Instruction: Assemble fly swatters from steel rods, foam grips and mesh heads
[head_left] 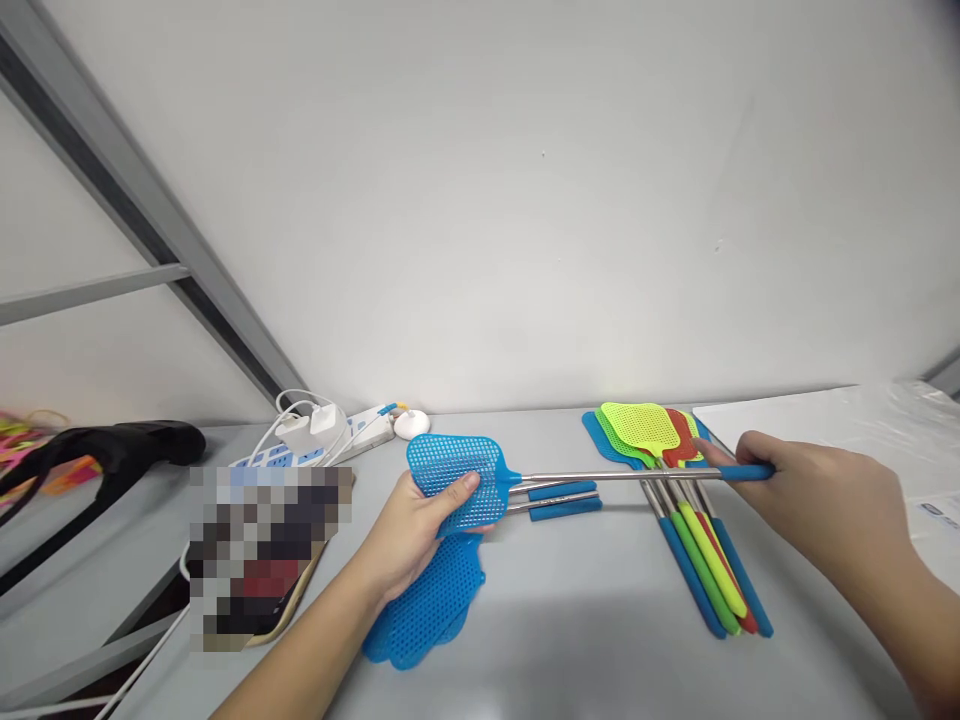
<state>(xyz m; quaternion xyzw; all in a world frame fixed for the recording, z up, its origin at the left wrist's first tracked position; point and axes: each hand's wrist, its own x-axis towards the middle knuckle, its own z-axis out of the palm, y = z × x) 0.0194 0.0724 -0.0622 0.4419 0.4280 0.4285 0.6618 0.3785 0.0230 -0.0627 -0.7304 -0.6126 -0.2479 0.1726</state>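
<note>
A blue fly swatter [615, 476] with a metal shaft is held level above the table. My left hand [401, 540] grips its mesh head, thumb on top and fingers beneath. At the other end, my right hand [832, 490] is closed around the blue handle, with its index finger stretched along the far side. Below my left hand lie more blue fly swatters [427, 610], their heads overlapping and partly hidden by the hand and arm. Behind the shaft, a stack of yellow, green, red and blue fly swatters [709, 560] rests with heads toward the wall.
A grey table [555, 640] meets a white wall. Back left are a power strip [367, 428] with white chargers, cables and a round white object [412, 425]. A pixelated phone-like item [270, 560] lies left. White plastic-wrapped material [825, 420] is at the right. Metal frame bars [150, 215] stand left.
</note>
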